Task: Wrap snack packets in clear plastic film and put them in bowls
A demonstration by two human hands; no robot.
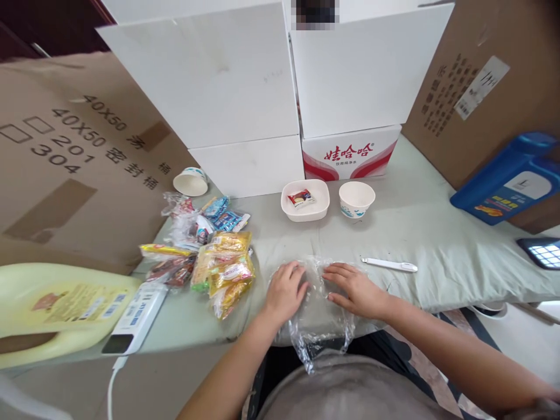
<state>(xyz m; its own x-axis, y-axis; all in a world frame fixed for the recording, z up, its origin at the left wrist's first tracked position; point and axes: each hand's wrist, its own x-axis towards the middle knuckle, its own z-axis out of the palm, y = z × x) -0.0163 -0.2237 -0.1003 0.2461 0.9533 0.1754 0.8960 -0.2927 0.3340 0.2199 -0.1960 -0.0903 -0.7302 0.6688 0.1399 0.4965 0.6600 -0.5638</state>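
We see both hands resting palm-down on a clear plastic bag (321,315) that lies flat at the near edge of the table (415,233), its lower end hanging over the edge. The left hand (285,291) presses the bag's left side with fingers spread; the right hand (356,289) lies flat on its right side. The two hands are open, near each other but not touching, and neither one is gripping anything.

Just left of the left hand we find a heap of snack packets (210,256), yellow ones nearest. Beyond the bag stand a white square dish (305,201) with one small red packet (301,198) in it and, beside it, a white paper cup (357,199). A white pen (389,265) lies to the right of the right hand. Another paper cup (191,181) lies tipped on its side behind the snacks. A yellow jug (56,309) lies at far left, a blue jug (511,178) at far right
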